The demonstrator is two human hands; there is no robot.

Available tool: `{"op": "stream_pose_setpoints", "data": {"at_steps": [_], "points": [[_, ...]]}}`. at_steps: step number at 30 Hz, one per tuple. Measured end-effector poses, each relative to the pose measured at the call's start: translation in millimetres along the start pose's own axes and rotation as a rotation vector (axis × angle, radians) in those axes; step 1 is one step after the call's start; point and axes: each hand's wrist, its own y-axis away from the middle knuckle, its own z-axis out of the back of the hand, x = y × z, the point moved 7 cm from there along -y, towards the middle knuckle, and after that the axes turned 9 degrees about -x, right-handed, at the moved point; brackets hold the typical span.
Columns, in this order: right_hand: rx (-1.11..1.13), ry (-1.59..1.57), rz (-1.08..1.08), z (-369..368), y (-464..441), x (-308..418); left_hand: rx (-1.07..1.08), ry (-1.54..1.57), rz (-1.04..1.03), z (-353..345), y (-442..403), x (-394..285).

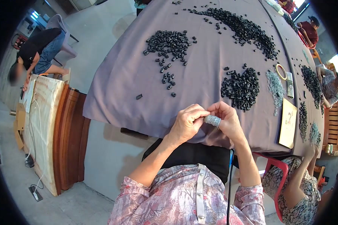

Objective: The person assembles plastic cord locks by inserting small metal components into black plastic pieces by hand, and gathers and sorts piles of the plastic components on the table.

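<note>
My left hand (184,124) and my right hand (231,120) meet at the near edge of the cloth-covered table. Both have their fingertips pinched together. Whatever lies between them is too small or hidden to make out. A grey speckled wrap (213,120) encircles a digit of my right hand, apparently the thumb. Beyond my right hand lies a heap of small black parts (240,89). Another black heap (168,44) sits farther off to the left, with loose pieces trailing toward me. One single black piece (139,96) rests apart near the left.
A long black pile (244,28) curves across the far cloth (202,63). To the right are small clear-grey pieces (275,90), a tape roll (281,71) and a card (288,123). A co-worker (294,187) sits close on my right. A wooden table (50,123) stands left.
</note>
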Motion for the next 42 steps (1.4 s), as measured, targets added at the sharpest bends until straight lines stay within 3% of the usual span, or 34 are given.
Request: {"op": "stream_pose_setpoints", "data": {"at_steps": [3, 12, 15, 23, 27, 37, 42], "points": [[0.008, 0.008, -0.029, -3, 0, -2, -0.002, 0.071, 0.082, 1, 0, 8], [-0.286, 0.491, 0.260, 42, -25, 43, -0.063, 0.264, 0.427, 3, 7, 37], [-0.404, 0.774, 0.447, 75, -56, 49, -0.062, 0.255, 0.452, 1, 7, 37], [-0.340, 1.135, 0.419, 65, -101, 34, -0.039, 0.226, 0.394, 2, 5, 35], [-0.283, 1.179, 0.285, 60, -111, 35, -0.025, 0.218, 0.382, 2, 4, 35], [-0.201, 1.166, 0.276, 53, -126, 36, 0.002, 0.147, 0.346, 1, 4, 33], [-0.331, 0.915, 0.425, 51, -103, 49, -0.007, 0.176, 0.388, 2, 5, 36]]}}
